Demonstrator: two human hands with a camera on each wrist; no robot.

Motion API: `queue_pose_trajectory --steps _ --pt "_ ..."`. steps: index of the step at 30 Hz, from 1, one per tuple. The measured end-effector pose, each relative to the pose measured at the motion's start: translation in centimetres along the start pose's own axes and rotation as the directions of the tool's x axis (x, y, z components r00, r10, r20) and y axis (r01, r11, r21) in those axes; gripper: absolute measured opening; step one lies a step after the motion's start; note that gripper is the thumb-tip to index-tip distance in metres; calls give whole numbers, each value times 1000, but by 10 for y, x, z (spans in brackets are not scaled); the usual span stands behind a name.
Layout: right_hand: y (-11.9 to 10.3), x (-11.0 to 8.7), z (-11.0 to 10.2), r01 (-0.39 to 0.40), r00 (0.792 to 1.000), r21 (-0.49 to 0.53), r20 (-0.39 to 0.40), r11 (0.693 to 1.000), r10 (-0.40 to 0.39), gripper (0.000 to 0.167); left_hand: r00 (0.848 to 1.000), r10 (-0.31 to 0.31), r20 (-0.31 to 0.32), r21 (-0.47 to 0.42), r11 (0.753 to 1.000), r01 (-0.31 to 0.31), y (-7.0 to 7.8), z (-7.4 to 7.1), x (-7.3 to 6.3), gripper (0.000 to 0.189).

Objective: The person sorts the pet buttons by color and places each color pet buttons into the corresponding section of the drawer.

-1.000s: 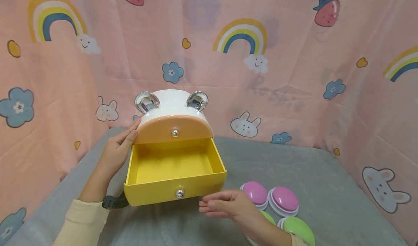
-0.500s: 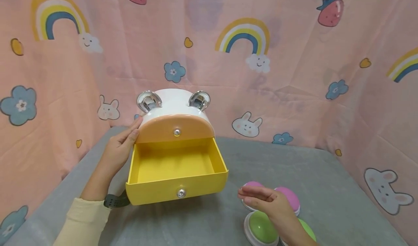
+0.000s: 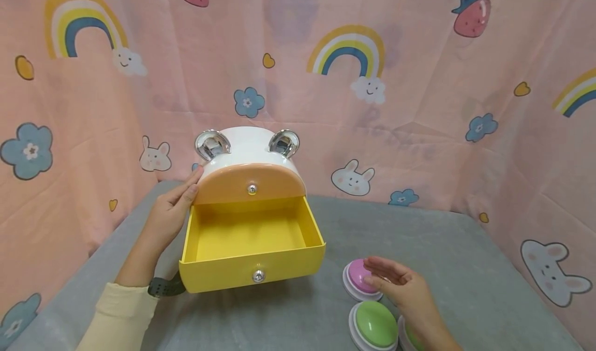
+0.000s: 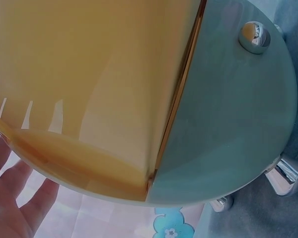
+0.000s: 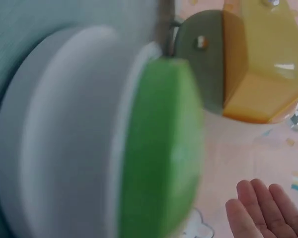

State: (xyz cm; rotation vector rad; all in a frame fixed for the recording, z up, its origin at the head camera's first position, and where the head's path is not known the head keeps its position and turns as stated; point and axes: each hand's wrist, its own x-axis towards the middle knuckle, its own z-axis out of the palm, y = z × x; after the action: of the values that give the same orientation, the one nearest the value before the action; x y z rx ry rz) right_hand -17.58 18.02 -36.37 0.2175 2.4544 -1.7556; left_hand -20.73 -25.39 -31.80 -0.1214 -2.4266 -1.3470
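Note:
A rounded toy chest of drawers with chrome ears has its yellow drawer pulled out, and nothing lies inside it. My left hand rests on the chest's left side, fingers extended along the wall and thumb by the front edge. In the left wrist view a green front with a chrome knob shows below the drawer. My right hand, fingers extended and holding nothing, hovers over the dome-topped push buttons. A pink button is partly behind its fingertips. One green button lies nearer me.
A second green button is partly covered by my right forearm. Grey cloth covers the table. A pink printed curtain closes off the back and sides.
My right hand has moved right, from in front of the drawer to above the buttons, uncovering the nearer green one. My left hand and the chest have stayed put.

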Motion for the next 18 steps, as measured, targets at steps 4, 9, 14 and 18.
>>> queue_pose_trajectory --steps 4,9,14,18 --pt "6 5 -1 18 1000 -12 3 1000 -18 65 1000 -6 4 0 1000 6 0 -1 0 51" --pt "12 14 -3 3 1000 -54 5 999 -3 71 1000 -14 8 -1 1000 14 -1 -1 -1 51" --pt "16 22 -5 -9 1000 -115 3 993 9 79 1000 -14 12 -11 1000 14 -1 -1 -1 51" --pt "21 26 -8 25 999 -173 30 985 -20 85 1000 -19 15 -10 1000 19 -1 0 0 51"
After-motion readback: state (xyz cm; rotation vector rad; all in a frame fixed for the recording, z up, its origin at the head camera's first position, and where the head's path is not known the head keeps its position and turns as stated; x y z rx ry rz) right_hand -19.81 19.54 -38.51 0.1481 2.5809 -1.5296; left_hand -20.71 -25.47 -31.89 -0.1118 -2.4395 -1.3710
